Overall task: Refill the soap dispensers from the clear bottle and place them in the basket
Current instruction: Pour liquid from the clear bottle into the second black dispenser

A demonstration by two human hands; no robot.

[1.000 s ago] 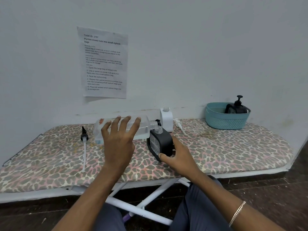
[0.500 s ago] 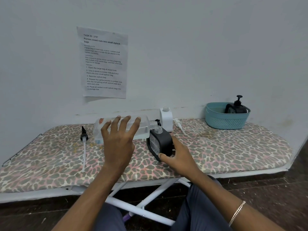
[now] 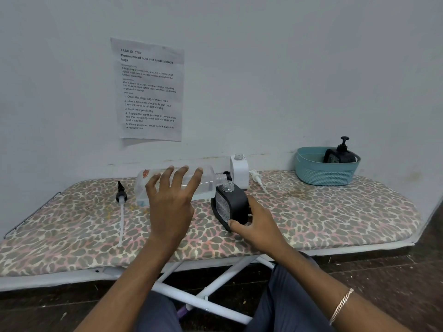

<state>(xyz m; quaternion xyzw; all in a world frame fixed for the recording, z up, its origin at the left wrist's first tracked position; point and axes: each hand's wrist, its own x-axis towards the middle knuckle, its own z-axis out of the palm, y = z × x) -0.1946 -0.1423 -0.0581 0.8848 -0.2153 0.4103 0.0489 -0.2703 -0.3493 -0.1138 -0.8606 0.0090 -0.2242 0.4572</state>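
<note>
two hands gripping: left hand (image 3: 171,207) on clear bottle (image 3: 146,188), right hand (image 3: 260,224) on tilted black dispenser (image 3: 236,203); white dispenser (image 3: 239,171) behind, loose pump (image 3: 121,197) left, basket (image 3: 321,176) right.

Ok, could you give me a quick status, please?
Left hand holds bottle, tipped, mouth by black dispenser's neck. Right hand grips it. White dispenser close behind.

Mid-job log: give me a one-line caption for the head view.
Left hand tips the clear bottle toward the open black dispenser, steadied by the right hand; another dispenser sits in the basket.
</note>
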